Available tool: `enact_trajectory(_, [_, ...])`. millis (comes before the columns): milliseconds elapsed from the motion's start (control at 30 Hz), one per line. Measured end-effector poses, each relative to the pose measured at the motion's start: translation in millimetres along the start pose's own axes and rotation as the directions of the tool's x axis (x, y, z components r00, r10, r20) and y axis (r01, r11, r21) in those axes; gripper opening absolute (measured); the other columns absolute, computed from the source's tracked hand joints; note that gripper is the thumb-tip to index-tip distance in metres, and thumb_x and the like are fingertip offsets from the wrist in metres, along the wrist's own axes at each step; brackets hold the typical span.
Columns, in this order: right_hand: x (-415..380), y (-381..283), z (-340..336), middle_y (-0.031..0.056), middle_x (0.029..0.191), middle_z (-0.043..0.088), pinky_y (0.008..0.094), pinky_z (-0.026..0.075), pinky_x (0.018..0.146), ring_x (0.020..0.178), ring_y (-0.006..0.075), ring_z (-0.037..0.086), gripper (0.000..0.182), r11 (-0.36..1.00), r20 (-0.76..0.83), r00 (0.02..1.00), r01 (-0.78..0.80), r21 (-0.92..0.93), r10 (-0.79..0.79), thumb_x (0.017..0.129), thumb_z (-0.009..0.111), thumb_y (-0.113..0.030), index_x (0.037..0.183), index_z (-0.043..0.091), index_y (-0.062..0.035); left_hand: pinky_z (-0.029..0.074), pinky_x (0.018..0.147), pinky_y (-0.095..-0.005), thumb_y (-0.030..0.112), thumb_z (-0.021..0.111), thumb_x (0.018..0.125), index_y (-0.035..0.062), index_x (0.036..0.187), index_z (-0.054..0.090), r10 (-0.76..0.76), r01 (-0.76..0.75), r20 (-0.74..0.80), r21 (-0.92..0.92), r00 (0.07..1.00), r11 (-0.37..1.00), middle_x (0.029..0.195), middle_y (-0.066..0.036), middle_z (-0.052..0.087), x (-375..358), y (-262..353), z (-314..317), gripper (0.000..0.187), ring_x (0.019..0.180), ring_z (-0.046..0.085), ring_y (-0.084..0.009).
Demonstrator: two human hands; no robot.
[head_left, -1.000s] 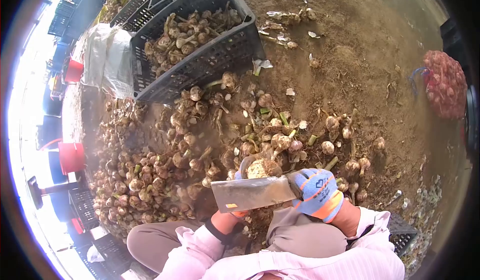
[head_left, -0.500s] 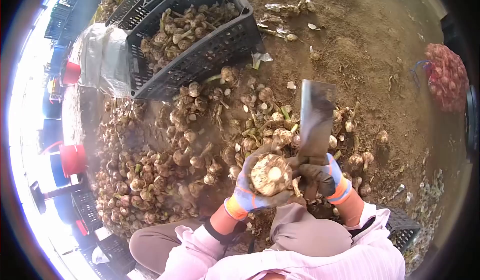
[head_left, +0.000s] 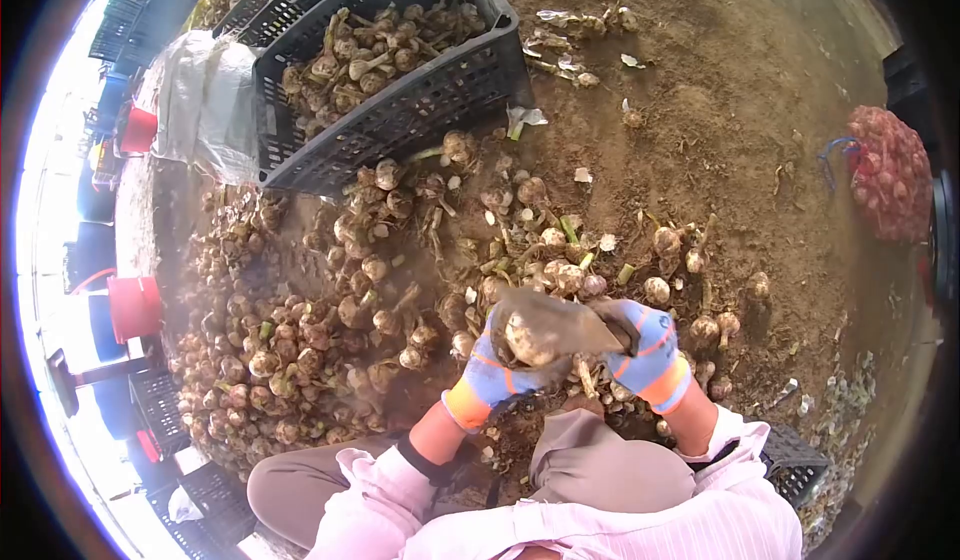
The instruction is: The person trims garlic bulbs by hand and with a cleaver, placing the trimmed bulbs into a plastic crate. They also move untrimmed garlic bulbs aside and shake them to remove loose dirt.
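My left hand (head_left: 487,378), in a blue and orange glove, grips a garlic bulb (head_left: 527,340) just above my lap. My right hand (head_left: 648,353), gloved the same way, holds a cleaver (head_left: 560,318) whose wide blade lies down across the top of that bulb. A big heap of unpeeled garlic bulbs (head_left: 290,330) with stalks spreads over the dirt in front and to the left of both hands.
A black plastic crate (head_left: 420,110) part-filled with garlic stands at the back. A white sack (head_left: 205,110) lies left of it. A red mesh bag of bulbs (head_left: 890,175) sits far right. Red buckets (head_left: 132,305) and more crates line the left edge.
The cleaver was raised upright half a second ago; now its blade has come down onto the bulb in my left hand. The bulb has stayed in place.
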State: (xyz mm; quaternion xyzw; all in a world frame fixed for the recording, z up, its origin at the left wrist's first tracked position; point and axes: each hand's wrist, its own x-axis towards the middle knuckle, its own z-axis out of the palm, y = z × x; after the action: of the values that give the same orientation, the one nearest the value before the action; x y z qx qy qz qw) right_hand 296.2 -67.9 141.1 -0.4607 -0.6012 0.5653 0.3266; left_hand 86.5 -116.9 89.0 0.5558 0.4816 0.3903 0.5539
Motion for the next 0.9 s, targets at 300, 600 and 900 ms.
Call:
enact_trajectory(300, [-17.1, -28.2, 0.3, 0.0109, 0.083, 0.058, 0.0397, 0.047, 0.066, 0.078, 0.0296, 0.059, 0.036, 0.647, 0.367, 0.929, 0.259, -0.717, 0.035, 0.062, 0.071, -0.029, 0.090, 0.056, -0.0110, 0.046, 0.094, -0.0379, 0.019, 0.057, 0.084, 0.0041, 0.135, 0.028, -0.273, 0.236, 0.129, -0.882, 0.953, 0.407, 0.127, -0.012, 0.049, -27.1, -56.1, 6.6, 0.060, 0.109, 0.054, -0.0226])
enact_trajectory(600, [-8.3, 24.1, 1.3, 0.0105, 0.079, 0.059, 0.0394, 0.049, 0.067, 0.077, 0.0310, 0.060, 0.037, 0.721, 0.248, 0.969, 0.182, -0.669, -0.014, 0.058, 0.073, -0.021, 0.089, 0.056, -0.0098, 0.049, 0.091, -0.0421, 0.009, 0.057, 0.085, 0.0060, 0.135, 0.024, -0.304, 0.343, 0.193, -0.732, 0.933, 0.588, 0.121, -0.016, 0.053, -21.1, -49.5, 4.5, 0.059, 0.108, 0.056, -0.0255])
enact_trajectory(900, [22.5, 113.6, -44.4, 0.0181, 0.076, 0.062, 0.0377, 0.051, 0.062, 0.067, 0.0344, 0.060, 0.017, 0.447, -0.169, 0.975, -0.216, -0.868, 0.143, 0.072, 0.062, -0.017, 0.085, 0.062, -0.0048, 0.041, 0.094, -0.0350, 0.015, 0.071, 0.070, 0.0050, 0.117, 0.051, -0.061, 0.186, 0.411, -0.271, 0.909, 0.944, 0.111, -0.007, 0.060, -9.8, 43.2, -9.3, 0.052, 0.105, 0.055, -0.0153])
